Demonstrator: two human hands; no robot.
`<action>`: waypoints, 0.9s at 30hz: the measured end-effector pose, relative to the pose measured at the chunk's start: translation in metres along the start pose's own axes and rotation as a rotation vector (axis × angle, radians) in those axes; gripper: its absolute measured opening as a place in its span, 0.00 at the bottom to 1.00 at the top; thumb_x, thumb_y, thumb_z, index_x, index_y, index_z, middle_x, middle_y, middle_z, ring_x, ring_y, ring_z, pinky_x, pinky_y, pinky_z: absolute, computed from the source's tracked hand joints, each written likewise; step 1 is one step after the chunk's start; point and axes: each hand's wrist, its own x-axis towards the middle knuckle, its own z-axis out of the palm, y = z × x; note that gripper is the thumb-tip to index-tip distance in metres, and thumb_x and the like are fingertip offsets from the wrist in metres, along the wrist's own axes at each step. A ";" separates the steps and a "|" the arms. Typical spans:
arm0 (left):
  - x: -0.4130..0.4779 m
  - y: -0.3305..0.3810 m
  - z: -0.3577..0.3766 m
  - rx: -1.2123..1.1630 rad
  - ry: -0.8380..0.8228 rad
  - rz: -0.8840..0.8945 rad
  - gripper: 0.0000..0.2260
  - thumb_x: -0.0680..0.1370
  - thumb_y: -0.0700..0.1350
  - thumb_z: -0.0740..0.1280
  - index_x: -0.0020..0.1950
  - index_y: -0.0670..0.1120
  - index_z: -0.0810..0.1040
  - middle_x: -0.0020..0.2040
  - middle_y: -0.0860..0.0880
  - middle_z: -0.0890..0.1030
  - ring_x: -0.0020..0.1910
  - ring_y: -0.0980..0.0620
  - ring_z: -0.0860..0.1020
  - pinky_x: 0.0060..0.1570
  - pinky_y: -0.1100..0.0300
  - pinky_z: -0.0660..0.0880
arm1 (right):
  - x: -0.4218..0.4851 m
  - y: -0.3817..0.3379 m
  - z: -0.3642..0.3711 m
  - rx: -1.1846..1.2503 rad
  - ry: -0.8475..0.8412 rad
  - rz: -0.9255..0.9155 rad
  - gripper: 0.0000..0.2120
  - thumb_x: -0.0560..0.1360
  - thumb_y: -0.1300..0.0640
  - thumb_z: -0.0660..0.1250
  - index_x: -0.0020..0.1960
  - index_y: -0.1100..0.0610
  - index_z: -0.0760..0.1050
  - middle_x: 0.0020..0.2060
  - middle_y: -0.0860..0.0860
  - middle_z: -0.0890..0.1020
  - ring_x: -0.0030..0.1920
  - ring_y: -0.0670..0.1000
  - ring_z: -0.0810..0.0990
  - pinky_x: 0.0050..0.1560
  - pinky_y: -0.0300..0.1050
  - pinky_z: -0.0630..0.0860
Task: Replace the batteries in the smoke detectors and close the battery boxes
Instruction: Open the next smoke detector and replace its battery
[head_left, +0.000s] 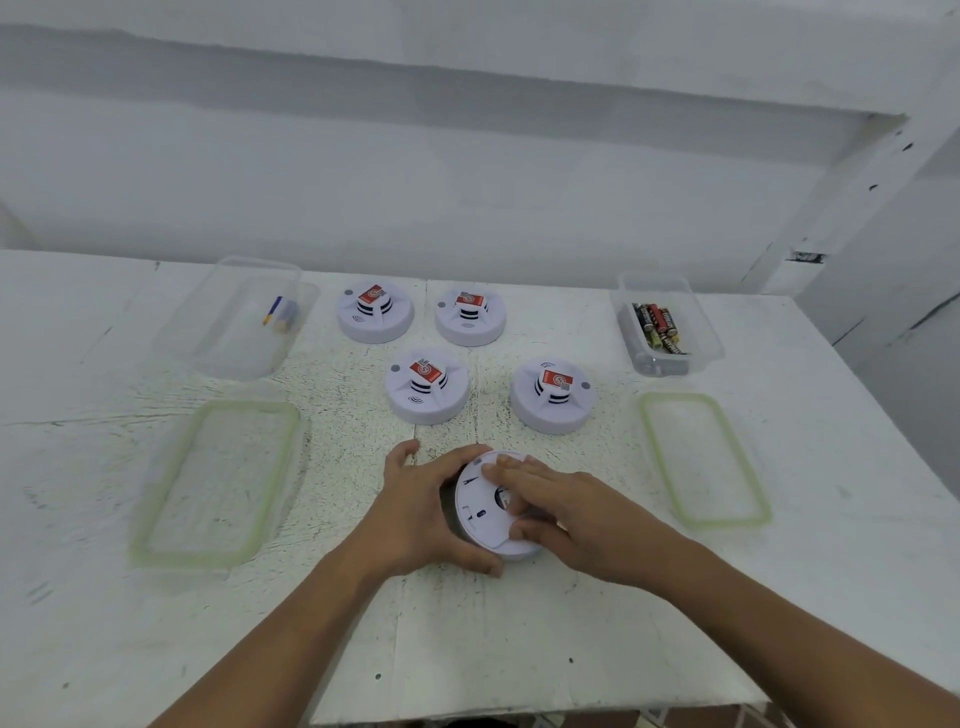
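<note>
A white smoke detector (480, 519) lies upside down near the table's front middle, its flat back facing up. My left hand (421, 512) grips its left rim, with thumb and fingers curled round the edge. My right hand (561, 512) lies over the back with fingers stretched flat, pressing on the battery area and hiding it. Behind stand several more white detectors with red labels on top, among them one at the middle left (426, 387) and one at the middle right (551, 397).
A clear box (670, 327) of dark batteries stands at the back right, with its green-rimmed lid (701, 460) in front of it. A clear box (234, 317) with a few batteries sits at the back left above another lid (213, 483). The white table (104, 623) ends close below.
</note>
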 end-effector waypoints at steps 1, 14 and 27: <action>0.000 -0.002 0.001 0.001 0.006 0.000 0.46 0.52 0.64 0.79 0.66 0.65 0.63 0.55 0.71 0.76 0.63 0.74 0.65 0.72 0.61 0.40 | 0.000 0.002 0.000 0.003 0.006 -0.032 0.23 0.79 0.56 0.63 0.72 0.52 0.64 0.67 0.47 0.72 0.65 0.40 0.65 0.54 0.21 0.58; -0.005 0.002 0.004 -0.009 0.094 -0.022 0.44 0.51 0.61 0.81 0.63 0.65 0.65 0.52 0.79 0.72 0.62 0.80 0.57 0.71 0.65 0.43 | 0.010 0.000 -0.009 -0.065 0.040 -0.112 0.09 0.72 0.54 0.71 0.46 0.59 0.76 0.63 0.49 0.71 0.64 0.46 0.65 0.59 0.35 0.62; -0.005 -0.003 0.005 -0.008 0.098 -0.056 0.47 0.47 0.70 0.76 0.64 0.66 0.67 0.53 0.73 0.76 0.69 0.62 0.62 0.75 0.54 0.46 | -0.011 0.005 0.004 -0.158 0.262 -0.051 0.12 0.71 0.47 0.65 0.45 0.56 0.73 0.56 0.48 0.71 0.55 0.46 0.69 0.55 0.37 0.66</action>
